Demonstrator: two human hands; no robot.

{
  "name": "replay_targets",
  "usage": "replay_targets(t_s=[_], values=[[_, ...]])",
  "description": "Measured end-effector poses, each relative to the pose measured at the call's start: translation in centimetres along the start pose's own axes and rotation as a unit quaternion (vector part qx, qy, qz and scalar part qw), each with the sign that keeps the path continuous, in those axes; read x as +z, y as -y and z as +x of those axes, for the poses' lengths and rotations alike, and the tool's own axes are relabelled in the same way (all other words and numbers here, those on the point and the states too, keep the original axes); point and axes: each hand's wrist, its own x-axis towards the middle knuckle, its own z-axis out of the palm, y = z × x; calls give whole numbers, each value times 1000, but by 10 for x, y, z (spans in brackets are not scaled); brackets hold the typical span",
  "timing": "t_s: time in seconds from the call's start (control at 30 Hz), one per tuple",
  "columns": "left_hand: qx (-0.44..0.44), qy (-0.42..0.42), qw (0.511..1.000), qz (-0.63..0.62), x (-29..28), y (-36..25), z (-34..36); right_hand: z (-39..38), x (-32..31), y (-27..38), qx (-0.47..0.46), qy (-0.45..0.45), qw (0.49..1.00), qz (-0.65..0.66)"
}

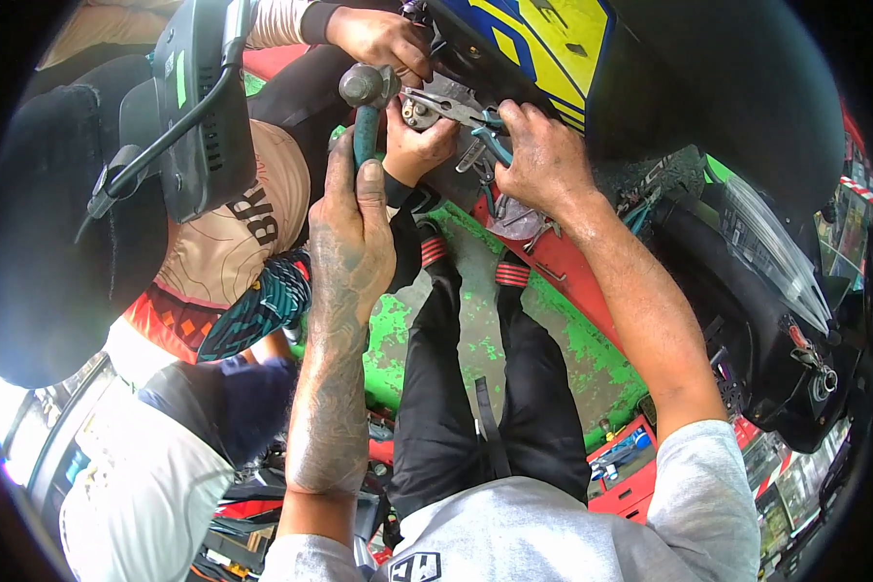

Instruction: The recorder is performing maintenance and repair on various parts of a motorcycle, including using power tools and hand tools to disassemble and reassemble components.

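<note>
My left hand [352, 218] is closed around the teal handle of a ball-peen hammer [363, 89], its grey head held up. In my right hand [550, 160] are long-nose pliers [448, 107] with teal grips. Their jaws point left, over a small round metal part [417, 113]. A co-worker's lower hand [421, 147] holds that part from below. The co-worker's other hand [383, 41] is just above, its fingers near the hammer head and the plier tips. Whether the plier jaws touch the part I cannot tell.
Loose tools [495, 194] lie on a red surface [577, 281] below my right hand. A yellow and blue panel [563, 44] hangs at upper right. The co-worker [272, 184] crouches close on the left. A red toolbox [626, 470] stands by my right leg.
</note>
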Motion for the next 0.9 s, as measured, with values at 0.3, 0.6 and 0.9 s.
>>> replay_targets(t_s=[0.3, 0.6, 0.9], values=[[6, 14, 1000, 14, 4, 3, 8, 1, -5, 2, 8, 26, 1000, -3], [-6, 29, 999, 18, 9, 4, 15, 0, -8, 4, 35, 58, 998, -15], [8, 35, 999, 40, 14, 8, 22, -1, -9, 4, 35, 54, 998, -11]])
